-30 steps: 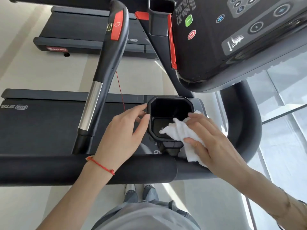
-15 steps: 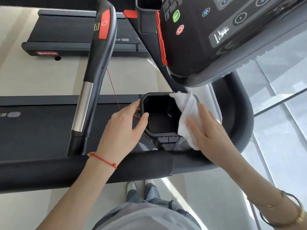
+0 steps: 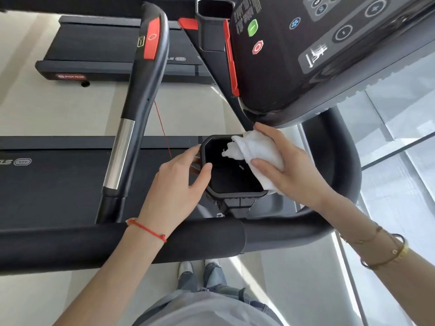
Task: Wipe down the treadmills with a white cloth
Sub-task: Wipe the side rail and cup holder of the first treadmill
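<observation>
The right hand [image 3: 289, 170] clutches the white cloth [image 3: 255, 152], thumb below and fingers over the top, with the bunched fabric pressed against the far right rim of the black cup holder [image 3: 231, 182] that hangs off the treadmill just beneath the console [image 3: 317, 55]. A loose frayed corner of the cloth dangles into the holder's mouth. The left hand [image 3: 179, 184] steadies the holder from the other side: its thumb hooks over the left rim and its fingers curl round the outer wall.

The likeliest miss, as I judge it, is coverage. The cloth sits up on the rim, so the holder's floor and inner walls could go unwiped unless the right hand pushes the fabric down inside. That dangling corner could snag on the small light-coloured bits at the bottom of the holder, or slip free if the grasp loosens. Pressing hard sideways may twist the holder on its bracket [image 3: 237, 204], which the left hand's brace should limit. The right knuckles sit close under the console edge; a quick upward swipe could knock them against it. The thin red cord [image 3: 162, 128] hangs just beside the left fingers and could catch on them.
</observation>
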Action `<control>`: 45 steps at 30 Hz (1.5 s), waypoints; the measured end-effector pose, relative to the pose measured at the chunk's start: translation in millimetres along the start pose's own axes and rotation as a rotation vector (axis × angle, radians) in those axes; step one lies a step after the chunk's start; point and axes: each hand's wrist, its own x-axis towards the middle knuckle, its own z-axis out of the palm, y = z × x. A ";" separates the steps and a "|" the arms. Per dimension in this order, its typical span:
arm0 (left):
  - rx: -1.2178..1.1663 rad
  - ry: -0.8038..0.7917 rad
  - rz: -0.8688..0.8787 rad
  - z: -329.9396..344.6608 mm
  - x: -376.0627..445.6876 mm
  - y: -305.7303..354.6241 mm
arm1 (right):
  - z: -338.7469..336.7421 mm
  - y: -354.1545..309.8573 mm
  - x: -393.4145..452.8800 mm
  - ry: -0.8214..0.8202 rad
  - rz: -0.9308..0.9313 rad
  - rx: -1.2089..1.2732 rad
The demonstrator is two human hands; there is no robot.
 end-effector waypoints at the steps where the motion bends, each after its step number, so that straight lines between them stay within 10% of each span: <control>1: -0.002 -0.001 -0.004 0.1 0.5 0.0 | -0.4 1.2 0.1 -0.001 0.002 0.002; 13: -0.039 -0.011 0.001 0.8 1.4 0.3 | 27.6 -27.2 68.5 -0.306 -0.459 -0.687; 23: -0.033 -0.003 -0.009 2.4 2.8 -3.9 | 10.9 -8.7 47.9 -0.207 -0.247 -0.714; 45: -0.036 -0.003 0.005 -1.3 4.7 -0.7 | 36.3 -34.7 71.6 -0.298 -0.381 -0.929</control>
